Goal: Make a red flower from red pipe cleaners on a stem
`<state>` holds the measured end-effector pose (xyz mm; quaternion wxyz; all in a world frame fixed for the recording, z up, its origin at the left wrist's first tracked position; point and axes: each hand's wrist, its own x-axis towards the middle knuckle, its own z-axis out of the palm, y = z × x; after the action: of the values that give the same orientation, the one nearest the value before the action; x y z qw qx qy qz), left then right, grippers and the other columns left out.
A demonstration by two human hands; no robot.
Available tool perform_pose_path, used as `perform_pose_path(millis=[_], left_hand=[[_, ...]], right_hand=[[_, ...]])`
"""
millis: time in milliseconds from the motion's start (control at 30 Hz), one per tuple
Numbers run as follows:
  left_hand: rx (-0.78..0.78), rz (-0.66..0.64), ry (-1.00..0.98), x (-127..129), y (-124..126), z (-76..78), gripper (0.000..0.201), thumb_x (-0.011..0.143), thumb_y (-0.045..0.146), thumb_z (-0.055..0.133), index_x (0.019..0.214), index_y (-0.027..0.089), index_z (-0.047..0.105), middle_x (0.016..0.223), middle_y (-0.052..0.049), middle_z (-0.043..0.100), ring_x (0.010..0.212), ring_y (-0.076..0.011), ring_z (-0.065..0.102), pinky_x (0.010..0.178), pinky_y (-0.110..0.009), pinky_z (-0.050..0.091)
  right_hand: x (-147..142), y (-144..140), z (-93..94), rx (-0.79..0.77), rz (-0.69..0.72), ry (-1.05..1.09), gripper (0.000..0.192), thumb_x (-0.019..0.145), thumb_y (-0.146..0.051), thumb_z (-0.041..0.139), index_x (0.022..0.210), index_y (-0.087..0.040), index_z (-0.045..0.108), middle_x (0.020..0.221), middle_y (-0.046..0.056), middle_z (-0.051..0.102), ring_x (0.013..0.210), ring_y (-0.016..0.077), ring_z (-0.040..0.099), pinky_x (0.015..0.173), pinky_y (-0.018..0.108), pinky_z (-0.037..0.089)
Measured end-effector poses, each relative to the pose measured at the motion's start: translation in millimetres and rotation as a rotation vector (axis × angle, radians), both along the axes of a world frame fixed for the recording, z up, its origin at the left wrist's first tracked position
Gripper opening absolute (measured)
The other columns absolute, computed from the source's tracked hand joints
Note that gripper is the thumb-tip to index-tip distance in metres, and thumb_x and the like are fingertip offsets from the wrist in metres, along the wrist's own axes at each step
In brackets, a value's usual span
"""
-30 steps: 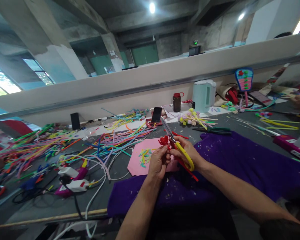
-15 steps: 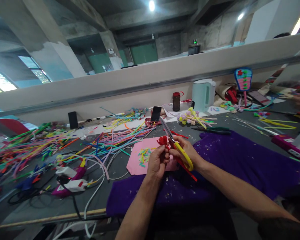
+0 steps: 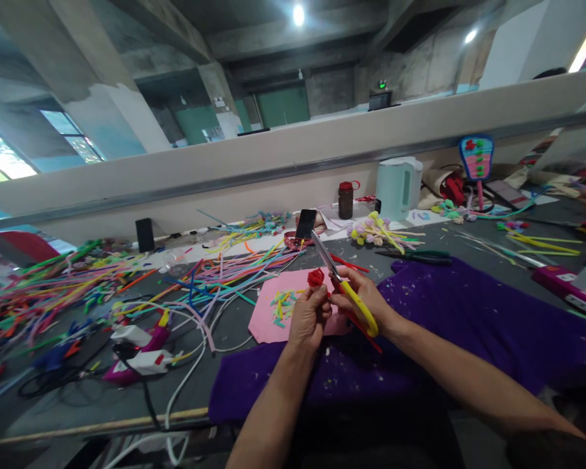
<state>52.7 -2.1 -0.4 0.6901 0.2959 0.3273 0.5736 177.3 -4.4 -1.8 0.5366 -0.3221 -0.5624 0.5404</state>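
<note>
The left hand [image 3: 308,319] pinches a small red flower [image 3: 315,277] by its stem, above the purple cloth [image 3: 469,319] at six o'clock. Just at three o'clock of it, the right hand [image 3: 366,301] is closed around the yellow-handled scissors [image 3: 344,286], blades pointing to eleven o'clock beside the flower. Trimming seems in hand; the next cut calls for blades set squarely on the stem. Beyond lie a pink sheet [image 3: 273,312], then loose pipe cleaners [image 3: 215,267].

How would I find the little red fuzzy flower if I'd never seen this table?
Start at the big purple cloth on the grey table, then the pink sheet beside it. Just above the sheet, the left hand pinches a small red fuzzy flower next to yellow-handled scissors; it's the only rolled-up red piece.
</note>
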Motion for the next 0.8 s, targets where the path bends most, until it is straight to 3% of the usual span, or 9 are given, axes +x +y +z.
perform_pose_path(millis=[233,433,600,800], left_hand=[[0.013,0.026,0.006,-1.9,1.8,-1.7,0.027,0.062,0.028,0.070,0.081,0.011,0.060,0.049,0.007,0.046,0.037,-0.0013,0.039,0.035,-0.014,0.025],[0.001,0.048,0.000,-3.4,1.4,-3.0,0.022,0.062,0.028,0.068,0.075,0.011,0.062,0.044,0.006,0.047,0.036,-0.0024,0.041,0.036,-0.014,0.027],[-0.041,0.077,-0.057,-4.6,-1.2,0.6,0.023,0.060,0.026,0.070,0.075,0.011,0.062,0.052,0.004,0.052,0.037,-0.0016,0.042,0.034,-0.013,0.023],[0.019,0.016,-0.076,-6.2,-5.6,3.8,0.027,0.059,0.029,0.072,0.079,0.012,0.063,0.056,0.003,0.055,0.039,-0.0028,0.045,0.035,-0.014,0.025]], right_hand=[[0.2,-1.0,-1.5,-0.002,0.032,0.008,0.048,0.063,-0.022,0.067,0.107,-0.019,0.047,0.060,-0.006,0.054,0.046,0.0069,0.049,0.046,0.019,0.041],[-1.4,-4.3,1.4,0.001,0.021,-0.024,0.047,0.064,-0.023,0.066,0.106,-0.019,0.046,0.058,-0.007,0.052,0.045,0.0067,0.047,0.045,0.019,0.040],[-0.2,-1.9,-0.1,0.098,-0.122,-0.115,0.044,0.068,-0.026,0.063,0.107,-0.019,0.044,0.060,-0.006,0.049,0.047,0.0072,0.044,0.046,0.019,0.039],[4.7,-3.7,-0.7,0.305,-0.304,-0.433,0.052,0.073,-0.030,0.058,0.121,-0.023,0.039,0.076,-0.001,0.056,0.059,0.0106,0.051,0.055,0.023,0.043]])
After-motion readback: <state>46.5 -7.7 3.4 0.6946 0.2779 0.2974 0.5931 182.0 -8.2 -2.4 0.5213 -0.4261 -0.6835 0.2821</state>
